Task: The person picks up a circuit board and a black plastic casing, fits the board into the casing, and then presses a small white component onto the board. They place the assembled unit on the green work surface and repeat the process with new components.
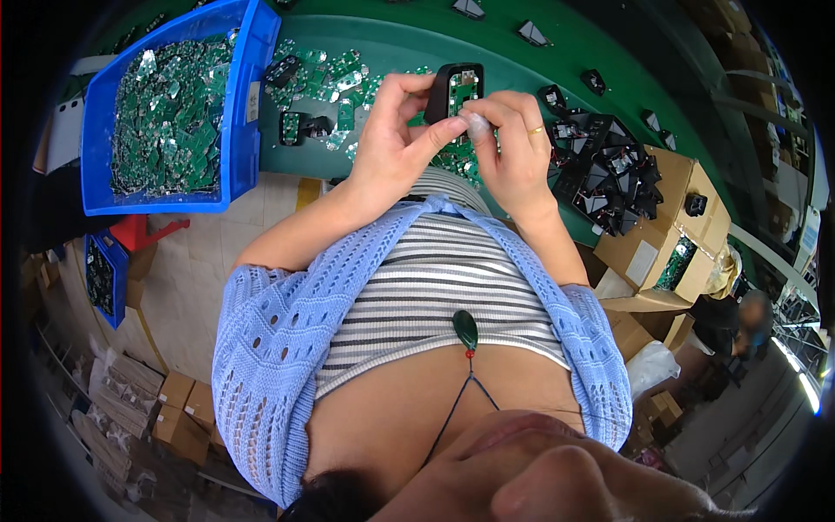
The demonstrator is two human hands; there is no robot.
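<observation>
My left hand (390,143) grips a black plastic housing (441,90) by its left side, thumb reaching across toward its lower end. Inside the housing lies a green circuit board (464,85). My right hand (515,148) is closed at the board's lower end, fingertips pinched there beside the left thumb. A whitish cover (478,127) wraps one right fingertip. Whether the board is seated flat in the housing I cannot tell. Several loose green circuit boards (346,80) lie on the green bench behind and below my hands.
To the left stands a blue bin (228,130) heaped with circuit boards. A pile of black housings (613,170) covers the bench at the right, beside an open cardboard box (687,204). More black housings (294,128) lie left of my hands. Further parts sit on the green belt (391,28) beyond.
</observation>
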